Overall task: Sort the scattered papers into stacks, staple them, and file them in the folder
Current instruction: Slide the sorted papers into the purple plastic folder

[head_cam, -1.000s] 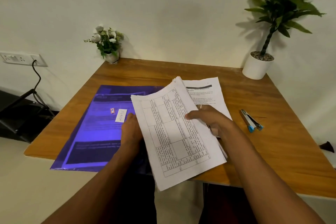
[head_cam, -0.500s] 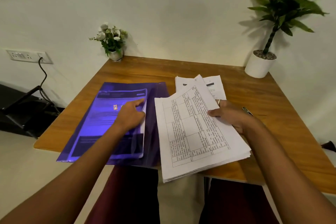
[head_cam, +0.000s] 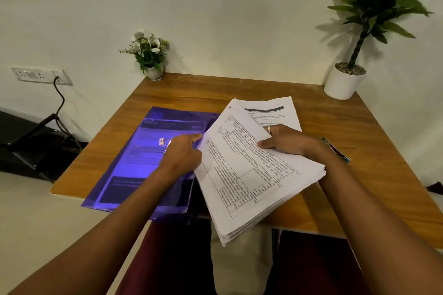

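Grip point: right hand holds a thick paper stack, thumb on the printed top sheet, remaining fingers hidden beneath. The stack sits tilted, with its near corner overhanging the front edge of the table. Beyond the grip, a further printed sheet lies flat on the table, partly under the stack. Just right of the gripping wrist lies a stapler, partly covered by the wrist. Left of the grip, the left hand rests on the purple folder, index finger straight and reaching the stack's left edge; whether it pinches the folder cover cannot be told. The folder lies closed and flat, its near end past the table edge. Farther out, a flower pot and a potted plant occupy the far corners.
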### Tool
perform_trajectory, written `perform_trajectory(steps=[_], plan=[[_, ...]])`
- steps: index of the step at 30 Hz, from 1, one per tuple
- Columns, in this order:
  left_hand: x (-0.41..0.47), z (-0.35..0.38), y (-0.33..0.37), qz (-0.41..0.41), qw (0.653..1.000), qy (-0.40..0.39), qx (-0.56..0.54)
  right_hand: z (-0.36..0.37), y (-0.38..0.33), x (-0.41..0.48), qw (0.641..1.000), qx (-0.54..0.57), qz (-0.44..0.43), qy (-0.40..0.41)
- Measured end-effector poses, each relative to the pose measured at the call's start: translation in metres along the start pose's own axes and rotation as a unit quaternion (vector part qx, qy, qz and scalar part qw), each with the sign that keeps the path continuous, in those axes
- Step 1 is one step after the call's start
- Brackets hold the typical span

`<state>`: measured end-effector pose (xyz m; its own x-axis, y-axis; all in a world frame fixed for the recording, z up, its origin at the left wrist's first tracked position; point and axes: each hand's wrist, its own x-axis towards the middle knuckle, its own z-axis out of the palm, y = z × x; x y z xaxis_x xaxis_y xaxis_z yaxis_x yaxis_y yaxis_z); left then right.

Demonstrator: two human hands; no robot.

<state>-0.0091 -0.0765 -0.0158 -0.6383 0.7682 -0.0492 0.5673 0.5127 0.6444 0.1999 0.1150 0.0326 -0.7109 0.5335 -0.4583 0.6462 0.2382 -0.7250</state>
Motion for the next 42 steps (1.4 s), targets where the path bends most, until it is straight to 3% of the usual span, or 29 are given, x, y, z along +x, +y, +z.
perform_trajectory(steps=[9, 14, 18, 24, 28, 35, 42], plan=[[-0.007, -0.006, 0.012, 0.010, 1.000, -0.005, -0.025, 0.017, -0.006, 0.024, 0.991, 0.034, 0.017, 0.132], [-0.008, -0.013, 0.011, 0.017, 1.000, -0.015, -0.019, 0.026, -0.006, 0.025, 0.983, 0.063, -0.024, 0.174], [-0.008, -0.018, 0.014, 0.029, 0.999, -0.020, -0.038, 0.036, -0.010, 0.033, 0.955, 0.085, -0.049, 0.279], [-0.006, -0.031, 0.009, 0.061, 0.987, -0.126, -0.077, 0.023, 0.007, 0.030, 0.950, 0.078, -0.036, 0.299], [-0.003, -0.030, 0.004, 0.017, 0.973, -0.180, -0.145, 0.028, 0.008, 0.030, 0.960, 0.112, 0.015, 0.254], [-0.006, -0.018, 0.016, 0.014, 0.987, -0.113, -0.117, 0.064, 0.002, 0.019, 0.956, 0.235, 0.006, 0.178], [-0.002, -0.007, 0.015, 0.021, 0.989, -0.096, -0.113, 0.089, -0.019, 0.023, 0.964, 0.247, -0.005, 0.094]])
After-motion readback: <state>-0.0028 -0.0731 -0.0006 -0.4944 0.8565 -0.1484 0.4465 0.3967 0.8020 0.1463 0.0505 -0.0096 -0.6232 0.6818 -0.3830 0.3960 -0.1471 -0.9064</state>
